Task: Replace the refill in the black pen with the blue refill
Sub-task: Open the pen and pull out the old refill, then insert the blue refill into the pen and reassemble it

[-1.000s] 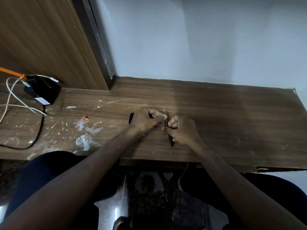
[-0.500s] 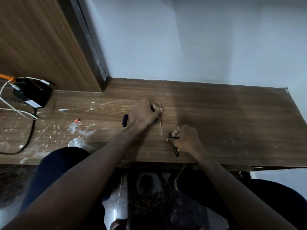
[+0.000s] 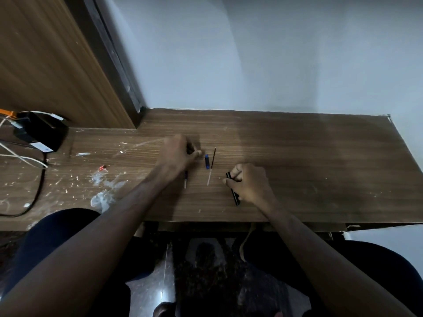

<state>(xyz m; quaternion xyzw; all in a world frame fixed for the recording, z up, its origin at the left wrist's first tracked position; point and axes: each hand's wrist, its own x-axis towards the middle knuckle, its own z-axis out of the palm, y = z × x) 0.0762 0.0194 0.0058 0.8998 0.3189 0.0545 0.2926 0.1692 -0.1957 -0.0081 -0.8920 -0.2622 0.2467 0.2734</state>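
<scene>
My right hand (image 3: 250,183) grips the black pen barrel (image 3: 234,195), which slants toward the table's front edge. My left hand (image 3: 179,155) rests curled on the wooden table (image 3: 309,170), and a small dark pen part (image 3: 189,148) shows between its fingers. A thin refill (image 3: 211,167), dark at the far end and pale at the near end, lies loose between my hands. A short blue piece (image 3: 207,161) lies just left of it. Another refill (image 3: 185,180), blue then white, sticks out from under my left wrist.
At the far left sits a black adapter (image 3: 41,135) with white and black cables (image 3: 34,191). White scraps and smears (image 3: 103,186) litter the left part of the table. A wooden panel and a grey wall stand behind. My knees are below the front edge.
My hands have parted. The thin refill now lies on the table, the blue piece lies beside it, and my right hand drew the black barrel toward the front right.
</scene>
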